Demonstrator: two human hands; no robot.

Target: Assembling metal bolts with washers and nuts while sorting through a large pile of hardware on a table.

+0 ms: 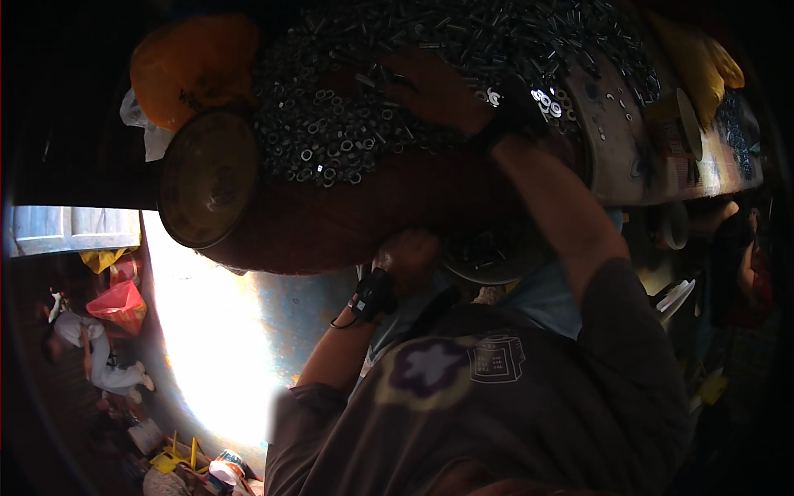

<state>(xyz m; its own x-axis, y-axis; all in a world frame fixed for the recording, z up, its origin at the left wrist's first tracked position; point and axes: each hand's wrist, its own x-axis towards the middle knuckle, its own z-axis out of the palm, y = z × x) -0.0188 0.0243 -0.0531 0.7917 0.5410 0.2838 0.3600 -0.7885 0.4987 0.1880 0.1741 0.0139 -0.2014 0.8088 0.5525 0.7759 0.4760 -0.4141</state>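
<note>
My right hand (434,89) reaches across a dark red cloth (331,227) into a heap of metal nuts (331,140) and bolts (529,33). Its fingers look stretched out and apart over the pieces, though shade blurs the tips. Close to my body, my left hand (408,258) rests at the cloth's near edge with its fingers curled in. What it holds, if anything, is hidden. Just right of it, partly under the cloth's edge, sits a round metal bowl (480,277) with several bolts inside. Pale washers (550,103) lie right of my right wrist.
A round dish (207,178) stands tilted at the cloth's left end, below an orange bag (194,66). At the right are a tub (678,124) and a yellow bag (699,62). A person (99,355) bends at the far left, near a yellow stool (174,455).
</note>
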